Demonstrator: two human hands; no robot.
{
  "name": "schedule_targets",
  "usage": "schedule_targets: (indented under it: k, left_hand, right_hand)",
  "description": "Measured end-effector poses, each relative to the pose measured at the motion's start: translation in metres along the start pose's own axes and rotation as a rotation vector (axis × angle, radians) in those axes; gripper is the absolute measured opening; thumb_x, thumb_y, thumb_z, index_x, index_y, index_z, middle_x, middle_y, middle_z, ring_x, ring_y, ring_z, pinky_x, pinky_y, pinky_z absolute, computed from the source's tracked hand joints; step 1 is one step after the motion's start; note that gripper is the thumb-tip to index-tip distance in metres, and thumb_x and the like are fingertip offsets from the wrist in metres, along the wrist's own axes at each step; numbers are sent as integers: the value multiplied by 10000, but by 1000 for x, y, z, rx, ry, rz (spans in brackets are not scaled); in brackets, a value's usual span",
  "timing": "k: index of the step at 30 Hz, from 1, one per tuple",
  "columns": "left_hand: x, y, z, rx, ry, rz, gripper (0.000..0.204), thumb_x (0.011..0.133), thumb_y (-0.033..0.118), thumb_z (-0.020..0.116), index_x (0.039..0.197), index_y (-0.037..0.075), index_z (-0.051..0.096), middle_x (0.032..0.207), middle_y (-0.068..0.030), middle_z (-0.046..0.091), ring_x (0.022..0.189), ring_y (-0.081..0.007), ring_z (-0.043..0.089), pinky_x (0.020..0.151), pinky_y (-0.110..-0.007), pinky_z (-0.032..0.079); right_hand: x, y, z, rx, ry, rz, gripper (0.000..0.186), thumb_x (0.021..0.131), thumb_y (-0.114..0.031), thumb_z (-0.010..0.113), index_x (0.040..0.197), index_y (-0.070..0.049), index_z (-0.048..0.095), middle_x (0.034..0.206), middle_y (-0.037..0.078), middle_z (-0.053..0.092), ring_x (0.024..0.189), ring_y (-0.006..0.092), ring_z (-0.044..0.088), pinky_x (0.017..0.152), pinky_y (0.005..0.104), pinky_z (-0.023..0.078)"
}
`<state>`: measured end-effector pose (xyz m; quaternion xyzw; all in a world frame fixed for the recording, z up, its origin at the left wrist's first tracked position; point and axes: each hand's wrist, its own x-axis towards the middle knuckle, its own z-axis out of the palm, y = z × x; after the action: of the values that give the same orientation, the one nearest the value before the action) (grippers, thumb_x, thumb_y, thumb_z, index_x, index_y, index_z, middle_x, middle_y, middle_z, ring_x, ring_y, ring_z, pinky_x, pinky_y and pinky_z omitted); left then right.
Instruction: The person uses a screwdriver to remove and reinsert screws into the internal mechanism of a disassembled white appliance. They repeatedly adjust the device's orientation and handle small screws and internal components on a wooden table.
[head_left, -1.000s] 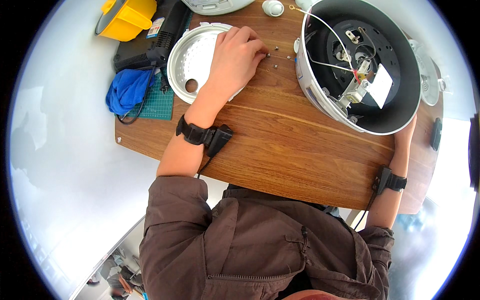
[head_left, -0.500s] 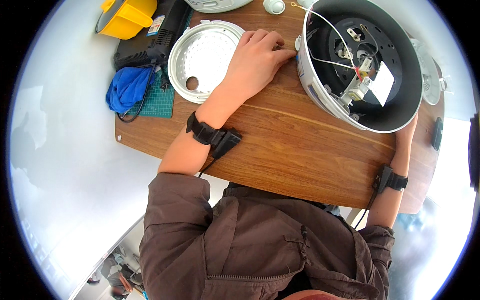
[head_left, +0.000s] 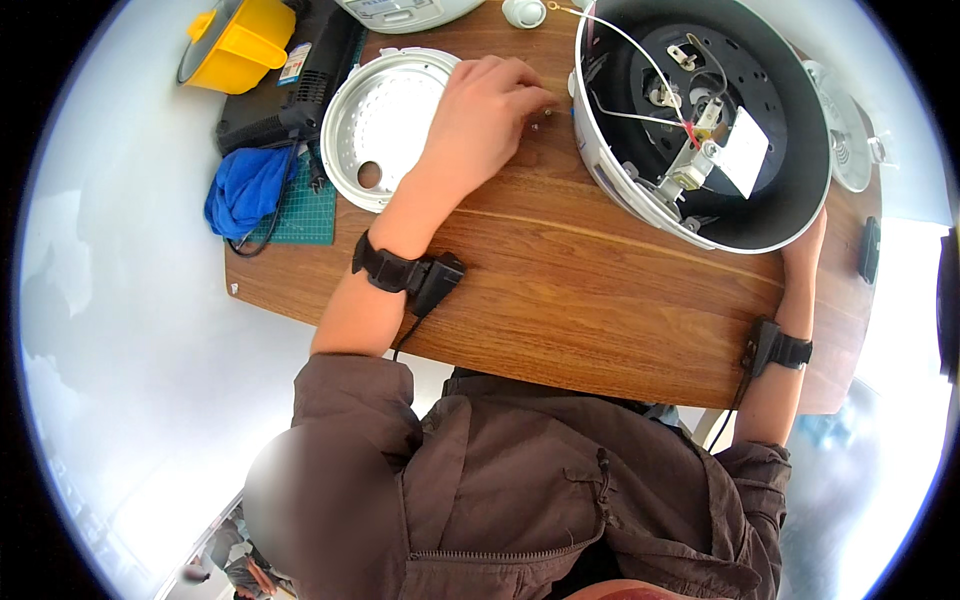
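Observation:
My left hand (head_left: 485, 112) is palm down over the table, its fingers bent and drawn together, with its undersides hidden. Small shiny bits, perhaps screws (head_left: 535, 127), lie by its fingertips. Beneath its wrist side is a round white-metal perforated disc (head_left: 345, 130) with one larger hole. To the right a rice cooker body (head_left: 625, 190) leans with its open side facing me. Wires, a metal bracket and a white plate (head_left: 743, 155) show inside its dark shell. My right hand (head_left: 805, 245) is against the cooker's right outer wall, its fingers hidden behind it.
A yellow container (head_left: 235, 50) and a black device (head_left: 270, 110) stand at the far left, beside a blue cloth (head_left: 245, 190) on a green cutting mat (head_left: 308, 215). Behind the cooker is a transparent lid (head_left: 850, 140). A small dark object (head_left: 869, 250) lies near the right edge.
My left hand has drawn back leftward from the cooker's side, and small shiny bits now show by its fingertips. My right hand stays at the cooker. The whole view has shifted slightly.

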<state>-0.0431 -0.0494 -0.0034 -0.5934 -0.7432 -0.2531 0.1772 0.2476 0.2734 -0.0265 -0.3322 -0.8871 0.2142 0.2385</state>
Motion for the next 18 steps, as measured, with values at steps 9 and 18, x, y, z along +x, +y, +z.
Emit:
schedule_targets:
  k: [9,18]
  left_hand:
    - [-1,-1,-19,-90,-152,-9,163,787,99,773,949,103,755,933,-32,662,894,-250,611,815,-372,466]
    - [1,8,-17,-75,-223,45,62,812,110,742,845,77,701,879,-29,634,894,-245,607,813,-358,485]
  right_hand:
    - [-2,-2,-2,-20,-9,-43,410,907,-204,645,1294,-70,627,1256,159,670,1190,369,618,980,417,477]
    - [0,-9,-1,-8,27,-24,309,877,-242,690,1128,-61,695,1095,126,667,1050,347,636,912,383,480]
